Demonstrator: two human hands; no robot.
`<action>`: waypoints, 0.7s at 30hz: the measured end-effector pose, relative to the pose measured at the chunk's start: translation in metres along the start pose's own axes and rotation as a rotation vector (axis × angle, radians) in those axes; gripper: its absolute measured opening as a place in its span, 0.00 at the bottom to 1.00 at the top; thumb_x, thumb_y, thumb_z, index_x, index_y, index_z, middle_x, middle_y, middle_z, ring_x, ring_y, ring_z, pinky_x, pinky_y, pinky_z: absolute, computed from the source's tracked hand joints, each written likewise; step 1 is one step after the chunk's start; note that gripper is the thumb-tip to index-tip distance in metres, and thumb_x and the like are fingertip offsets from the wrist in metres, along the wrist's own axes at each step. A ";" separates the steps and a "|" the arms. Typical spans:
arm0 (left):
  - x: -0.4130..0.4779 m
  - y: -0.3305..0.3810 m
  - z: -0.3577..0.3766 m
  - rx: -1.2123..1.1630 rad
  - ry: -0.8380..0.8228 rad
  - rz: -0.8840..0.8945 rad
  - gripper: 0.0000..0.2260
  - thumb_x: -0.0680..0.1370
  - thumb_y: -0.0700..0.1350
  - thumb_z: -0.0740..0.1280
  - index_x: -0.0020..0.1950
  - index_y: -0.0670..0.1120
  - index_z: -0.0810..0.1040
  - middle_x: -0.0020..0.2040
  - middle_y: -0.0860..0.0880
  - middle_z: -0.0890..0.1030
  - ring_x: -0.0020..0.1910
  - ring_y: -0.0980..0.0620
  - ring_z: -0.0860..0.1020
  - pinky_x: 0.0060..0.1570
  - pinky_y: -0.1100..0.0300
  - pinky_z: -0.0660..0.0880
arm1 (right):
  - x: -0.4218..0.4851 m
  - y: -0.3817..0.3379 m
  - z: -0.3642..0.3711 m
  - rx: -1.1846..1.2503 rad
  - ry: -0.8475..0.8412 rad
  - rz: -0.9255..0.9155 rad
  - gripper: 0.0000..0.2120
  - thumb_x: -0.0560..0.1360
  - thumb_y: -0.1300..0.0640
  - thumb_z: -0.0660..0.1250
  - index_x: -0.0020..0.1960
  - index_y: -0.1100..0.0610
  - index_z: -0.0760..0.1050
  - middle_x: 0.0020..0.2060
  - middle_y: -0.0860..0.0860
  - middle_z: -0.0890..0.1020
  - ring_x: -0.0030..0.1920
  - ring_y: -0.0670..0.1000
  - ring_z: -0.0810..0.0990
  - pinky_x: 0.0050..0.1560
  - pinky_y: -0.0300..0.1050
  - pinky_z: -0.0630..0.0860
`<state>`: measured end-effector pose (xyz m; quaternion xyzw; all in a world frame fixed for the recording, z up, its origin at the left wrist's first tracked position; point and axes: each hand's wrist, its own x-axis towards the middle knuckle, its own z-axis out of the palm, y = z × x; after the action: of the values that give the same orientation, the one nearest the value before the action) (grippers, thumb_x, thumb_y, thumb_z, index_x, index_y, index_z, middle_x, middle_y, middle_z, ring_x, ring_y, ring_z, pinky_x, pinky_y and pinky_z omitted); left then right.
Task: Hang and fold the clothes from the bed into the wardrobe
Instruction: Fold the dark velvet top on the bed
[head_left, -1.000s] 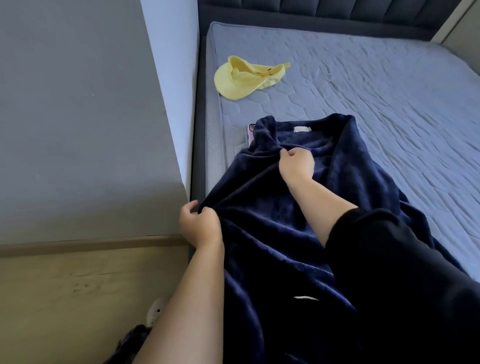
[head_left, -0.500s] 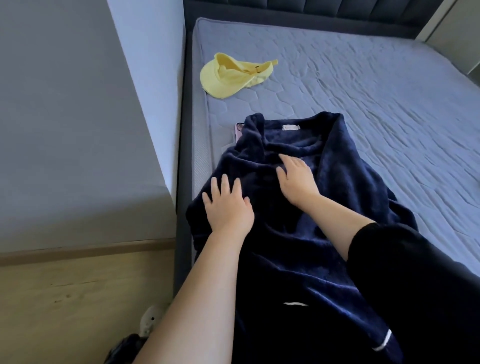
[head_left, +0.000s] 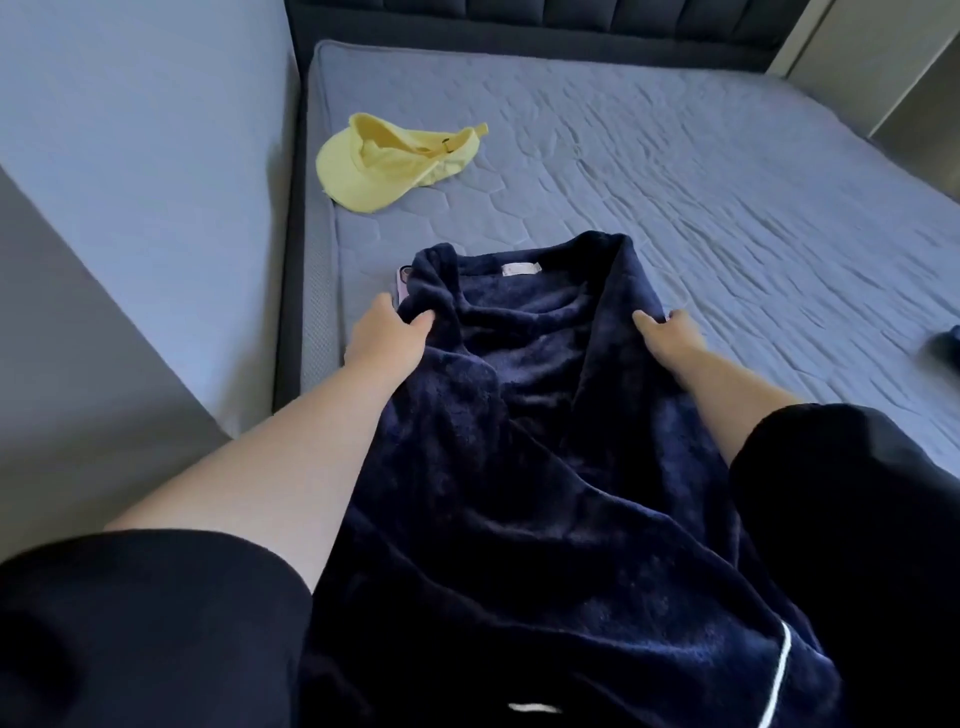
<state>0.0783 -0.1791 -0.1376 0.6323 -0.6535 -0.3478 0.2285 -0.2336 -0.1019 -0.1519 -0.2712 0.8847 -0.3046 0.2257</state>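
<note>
The dark blue fleece robe (head_left: 519, 441) lies spread lengthwise on the bed (head_left: 701, 171), with its collar toward the headboard (head_left: 519, 21). The left hand (head_left: 387, 343) has its grip closed on the left collar fold, thumb on top. The right hand (head_left: 670, 338) pinches the robe's right edge the same way. A lilac phone (head_left: 402, 283) peeks out beside the collar, just by the left hand. A yellow cap (head_left: 374, 171) lies farther up the mattress.

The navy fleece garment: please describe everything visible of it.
The navy fleece garment looks plush, with thin white piping low down and a pale label inside the collar. It lies front open on the mattress, collar farthest away. The left hand and right hand grip its shoulder edges; its collar partly covers a lilac phone.
</note>
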 end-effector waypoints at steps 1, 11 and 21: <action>0.005 0.000 -0.001 -0.031 -0.020 0.004 0.26 0.77 0.56 0.64 0.71 0.45 0.65 0.65 0.46 0.74 0.61 0.42 0.74 0.49 0.56 0.66 | 0.004 0.001 -0.001 0.022 -0.024 0.037 0.35 0.76 0.42 0.62 0.74 0.63 0.60 0.68 0.60 0.70 0.65 0.60 0.72 0.62 0.50 0.69; -0.045 0.025 -0.030 0.000 0.317 0.405 0.09 0.72 0.32 0.64 0.50 0.41 0.76 0.46 0.46 0.77 0.48 0.45 0.74 0.43 0.52 0.72 | -0.011 0.013 -0.066 0.578 -0.014 0.020 0.16 0.66 0.75 0.59 0.39 0.56 0.76 0.33 0.54 0.80 0.36 0.54 0.79 0.39 0.48 0.77; -0.184 -0.044 -0.013 0.084 0.348 0.240 0.16 0.71 0.29 0.61 0.55 0.41 0.78 0.59 0.41 0.73 0.56 0.40 0.72 0.54 0.52 0.70 | -0.130 0.103 -0.116 0.610 -0.189 0.197 0.14 0.80 0.58 0.57 0.39 0.56 0.77 0.34 0.54 0.72 0.30 0.50 0.71 0.30 0.41 0.64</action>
<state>0.1348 0.0017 -0.1357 0.6096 -0.6887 -0.1760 0.3510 -0.2367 0.0957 -0.1072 -0.1314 0.7499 -0.5057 0.4057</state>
